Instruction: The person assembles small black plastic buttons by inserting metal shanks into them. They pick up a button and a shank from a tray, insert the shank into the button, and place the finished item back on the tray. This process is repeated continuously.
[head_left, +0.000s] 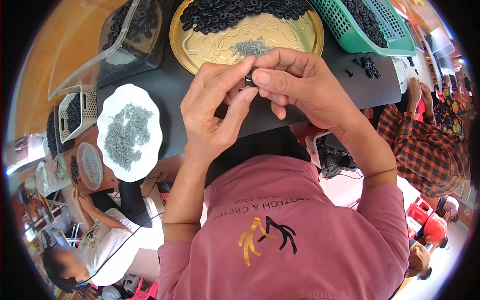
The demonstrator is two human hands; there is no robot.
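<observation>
My left hand [212,107] and my right hand [295,82] meet above the table's near edge, in front of the gold tray. Between their fingertips is a small black plastic piece [249,82], mostly covered by the thumbs and fingers. Both hands are closed in a pinch on it. On the gold tray [200,51] lies a heap of black oval pieces with holes [240,12] along the far side. A smaller pile of thin silvery metal pieces [251,47] sits just beyond my fingers; whether they are springs or screws I cannot tell.
At left, a scalloped white plate [152,150] holds similar silvery pieces. A clear plastic bin [107,62] of black parts stands behind it. The green basket [340,27] at the far right holds more, with loose black pieces [370,67] nearby. Other people sit on both sides.
</observation>
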